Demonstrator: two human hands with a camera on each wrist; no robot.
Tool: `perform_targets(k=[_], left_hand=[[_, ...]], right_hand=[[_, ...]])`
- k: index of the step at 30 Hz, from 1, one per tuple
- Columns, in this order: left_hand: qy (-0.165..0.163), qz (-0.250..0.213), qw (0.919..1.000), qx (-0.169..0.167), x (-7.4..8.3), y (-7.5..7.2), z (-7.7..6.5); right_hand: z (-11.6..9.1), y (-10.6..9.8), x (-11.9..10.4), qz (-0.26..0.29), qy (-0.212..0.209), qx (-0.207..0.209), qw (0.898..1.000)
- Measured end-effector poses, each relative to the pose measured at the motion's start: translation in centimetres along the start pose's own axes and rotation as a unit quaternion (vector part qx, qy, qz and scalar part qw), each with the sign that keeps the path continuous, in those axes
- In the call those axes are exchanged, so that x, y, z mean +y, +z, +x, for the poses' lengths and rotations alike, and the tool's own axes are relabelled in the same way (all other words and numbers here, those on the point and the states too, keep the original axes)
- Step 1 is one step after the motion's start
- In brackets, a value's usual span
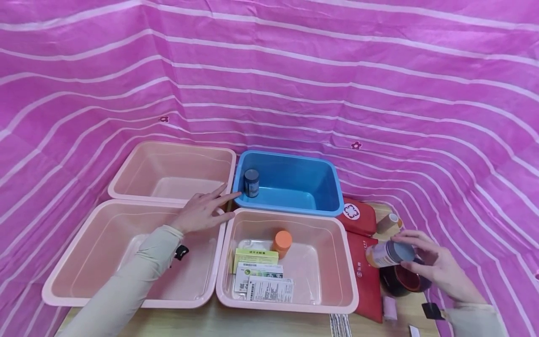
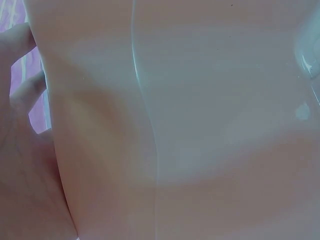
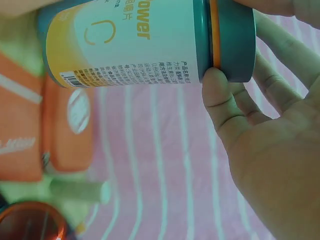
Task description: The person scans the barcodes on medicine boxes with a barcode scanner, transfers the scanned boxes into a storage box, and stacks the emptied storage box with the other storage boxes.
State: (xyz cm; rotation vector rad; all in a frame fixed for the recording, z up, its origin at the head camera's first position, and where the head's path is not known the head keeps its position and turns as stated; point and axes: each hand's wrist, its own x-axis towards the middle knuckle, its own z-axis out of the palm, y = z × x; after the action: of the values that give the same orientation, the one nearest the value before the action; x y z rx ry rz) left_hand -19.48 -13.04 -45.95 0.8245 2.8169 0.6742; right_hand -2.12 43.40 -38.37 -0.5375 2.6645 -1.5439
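Observation:
My right hand (image 1: 429, 257) holds a vitamin C bottle (image 3: 125, 42) by its dark grey lid, fingers and thumb round the lid. The bottle lies nearly sideways above the red pouch and dark bowl, its white and yellow label showing in the right wrist view. With fingers stretched out, my left hand (image 1: 202, 210) lies over the meeting rims of the bins, fingertips near the blue bin's (image 1: 290, 213) left corner. A similar dark-lidded bottle (image 1: 251, 183) stands inside that blue bin. In the left wrist view, the left fingers (image 2: 30, 92) show beyond a pink bin's wall.
The near right pink bin (image 1: 351, 281) contains several medicine boxes (image 1: 269, 290) and an orange-capped bottle (image 1: 282, 241). Two more pink bins stand at left. On the right are red pouches (image 1: 364, 281), a dark bowl (image 1: 400, 281) and a pale cylinder (image 1: 386, 223). Pink striped cloth (image 1: 261, 70) hangs behind.

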Motion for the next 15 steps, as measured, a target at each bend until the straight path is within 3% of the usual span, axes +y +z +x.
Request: perform_targets(k=[6,15], left_hand=[[0.009,0.008,0.9999,0.001,-0.2,0.0,0.1],[0.011,0.008,0.9999,0.003,-0.1,0.0,0.0]], right_hand=[[4.1,-0.1,-2.8,0.045,-0.016,-0.012,0.999],[13.4,2.1,-6.6,-0.027,-0.021,-0.061,0.998]])
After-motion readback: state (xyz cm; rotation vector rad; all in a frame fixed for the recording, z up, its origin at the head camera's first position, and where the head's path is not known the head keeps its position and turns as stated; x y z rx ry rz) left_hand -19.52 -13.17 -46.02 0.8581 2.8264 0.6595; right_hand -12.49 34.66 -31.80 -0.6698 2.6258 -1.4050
